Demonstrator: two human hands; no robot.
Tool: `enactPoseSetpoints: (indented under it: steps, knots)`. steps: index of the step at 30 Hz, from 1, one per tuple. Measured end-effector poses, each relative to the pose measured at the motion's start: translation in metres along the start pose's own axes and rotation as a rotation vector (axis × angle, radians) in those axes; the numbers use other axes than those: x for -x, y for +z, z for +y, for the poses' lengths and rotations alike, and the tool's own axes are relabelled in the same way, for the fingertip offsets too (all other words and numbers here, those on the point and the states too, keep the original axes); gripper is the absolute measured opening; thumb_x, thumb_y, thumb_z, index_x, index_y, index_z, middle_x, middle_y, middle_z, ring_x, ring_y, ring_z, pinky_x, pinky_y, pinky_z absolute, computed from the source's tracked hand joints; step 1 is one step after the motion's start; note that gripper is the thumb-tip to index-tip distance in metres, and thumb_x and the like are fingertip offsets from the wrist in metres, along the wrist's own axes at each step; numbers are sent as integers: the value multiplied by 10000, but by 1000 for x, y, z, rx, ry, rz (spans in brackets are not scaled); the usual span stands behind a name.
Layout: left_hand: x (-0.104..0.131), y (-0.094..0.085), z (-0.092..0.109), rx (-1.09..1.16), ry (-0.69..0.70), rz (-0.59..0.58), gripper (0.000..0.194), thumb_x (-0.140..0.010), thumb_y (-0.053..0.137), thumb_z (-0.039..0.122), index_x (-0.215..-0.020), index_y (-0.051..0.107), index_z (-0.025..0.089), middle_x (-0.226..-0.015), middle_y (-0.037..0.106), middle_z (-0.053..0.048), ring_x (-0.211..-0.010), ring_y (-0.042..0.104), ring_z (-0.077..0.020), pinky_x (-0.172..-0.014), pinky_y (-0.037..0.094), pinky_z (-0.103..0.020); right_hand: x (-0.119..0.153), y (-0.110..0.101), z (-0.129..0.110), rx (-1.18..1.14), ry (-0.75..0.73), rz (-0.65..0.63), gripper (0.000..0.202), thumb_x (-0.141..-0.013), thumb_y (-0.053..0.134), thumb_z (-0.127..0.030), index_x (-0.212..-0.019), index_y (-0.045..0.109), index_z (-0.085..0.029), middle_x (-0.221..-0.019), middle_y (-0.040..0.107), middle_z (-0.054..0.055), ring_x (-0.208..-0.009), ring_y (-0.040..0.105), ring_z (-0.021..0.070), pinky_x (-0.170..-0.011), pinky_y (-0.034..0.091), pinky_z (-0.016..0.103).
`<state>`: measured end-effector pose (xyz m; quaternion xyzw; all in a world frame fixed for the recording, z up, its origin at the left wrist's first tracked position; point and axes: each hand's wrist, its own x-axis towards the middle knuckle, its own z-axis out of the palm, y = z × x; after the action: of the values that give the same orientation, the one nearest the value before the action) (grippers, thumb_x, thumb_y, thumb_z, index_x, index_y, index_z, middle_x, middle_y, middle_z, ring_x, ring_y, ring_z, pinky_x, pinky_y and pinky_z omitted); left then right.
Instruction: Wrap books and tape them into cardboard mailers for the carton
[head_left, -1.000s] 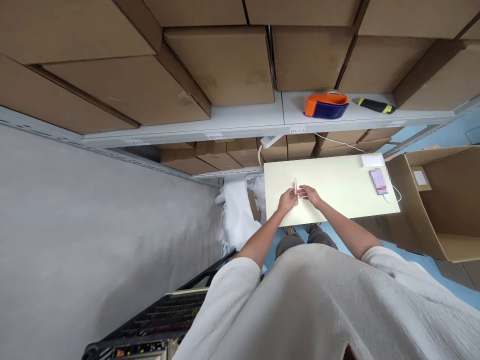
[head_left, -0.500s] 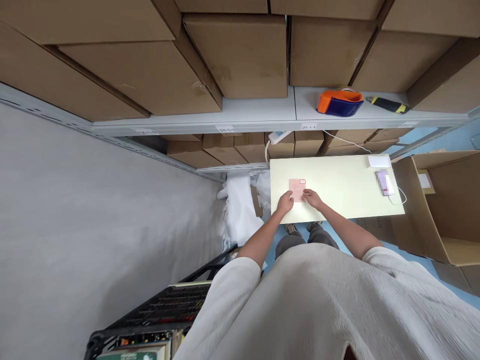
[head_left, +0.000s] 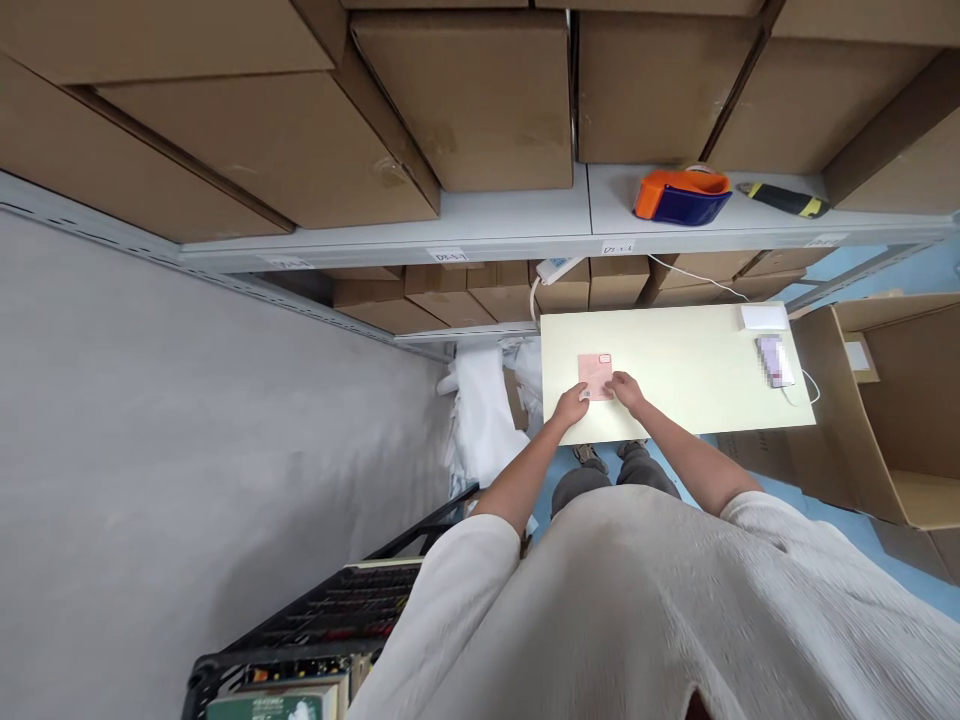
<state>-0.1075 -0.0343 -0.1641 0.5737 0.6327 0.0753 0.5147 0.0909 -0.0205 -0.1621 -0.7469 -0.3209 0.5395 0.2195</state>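
A small pink square item, like a card or booklet (head_left: 596, 374), is over the left part of the pale yellow table (head_left: 705, 370). My left hand (head_left: 572, 406) grips its lower left corner between thumb and fingers. On the other side, my right hand (head_left: 625, 389) has its fingertips closed on the right edge. A red outlined mark shows near the top right corner of the pink item, and a small white label lies beside my left thumb. Whether the item rests on the tabletop or is slightly raised is hard to tell.
At the table's right end are a white box (head_left: 763, 318) and a blurred phone-like object (head_left: 775, 361) with a cable. Above, the shelf (head_left: 517, 215) bears cartons, an orange-blue holder (head_left: 682, 197) and a cutter (head_left: 784, 200). An open carton (head_left: 855, 430) stands right, a black crate (head_left: 300, 640) lower left.
The view has shifted slightly. Both hands keep their hold on the pink item, and my right fingers sit marginally higher along its edge.
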Motion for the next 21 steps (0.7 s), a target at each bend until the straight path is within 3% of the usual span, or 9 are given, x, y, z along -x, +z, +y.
enactPoseSetpoints:
  steps: [6,10,15,18,21]
  knots:
    - [-5,7,-6,96,-18,29,623,-954,689,151,-1575,676,200,-1641,654,-92,-1551,598,-272,-1337,435,-384,-3,3,1,32,-5,-7,462,-773,728,-258,-1230,712,-188,-1043,791,63,-1014,759,253,-914,633,372]
    - [-16,24,7,288,-34,41,574,-981,690,201,-1555,680,208,-1601,686,-118,-1496,650,-271,-1287,493,-436,-1,-6,0,162,-78,64,301,-738,655,-209,-1034,709,-222,-911,765,7,-900,737,226,-871,614,346]
    - [-34,44,44,490,24,13,437,-1045,613,232,-1465,724,184,-1489,761,-127,-1413,704,-269,-1237,527,-445,1,-28,-11,191,-200,161,282,-803,665,-264,-1076,726,-224,-953,792,33,-901,748,238,-865,619,352]
    - [-38,43,56,543,43,107,386,-1079,618,327,-1419,733,186,-1416,791,-128,-1329,745,-272,-1182,563,-426,-1,-27,-17,165,-294,85,272,-909,616,-308,-1124,760,-225,-1082,827,57,-980,774,232,-956,629,372]
    - [-37,32,52,528,58,231,436,-1069,669,411,-1451,696,202,-1325,818,-123,-1230,784,-274,-1102,610,-419,-2,-15,-18,188,-364,-52,317,-966,551,-268,-1159,799,-228,-1208,838,63,-1081,788,225,-1055,618,391]
